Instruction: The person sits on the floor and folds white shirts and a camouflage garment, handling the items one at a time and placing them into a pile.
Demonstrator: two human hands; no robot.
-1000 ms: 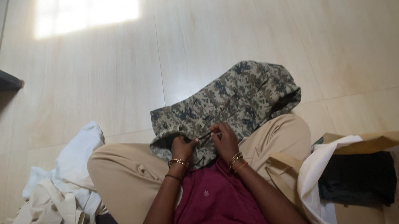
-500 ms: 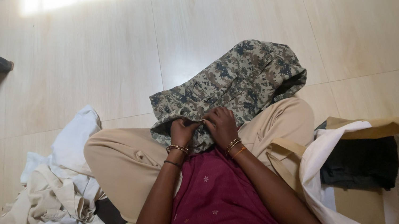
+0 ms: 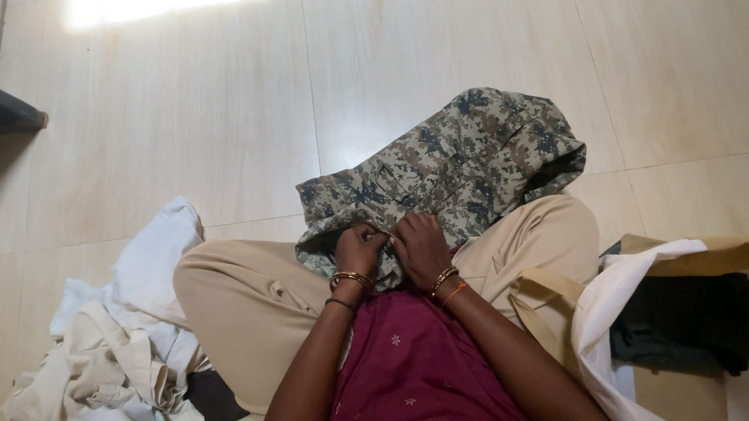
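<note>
Camouflage garment (image 3: 462, 169) under pinching fingers (image 3: 367, 240) (both hands)

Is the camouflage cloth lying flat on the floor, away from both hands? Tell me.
No: both the left hand and right hand grip the camouflage cloth draped over the knee.

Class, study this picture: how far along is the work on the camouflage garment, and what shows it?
Done: hard to tell; no finished piece can be identified. In hand: left hand and right hand pinch one spot on the camouflage garment draped over the knee. Left: possibly the pale cloth heap and folded black cloth.
</note>
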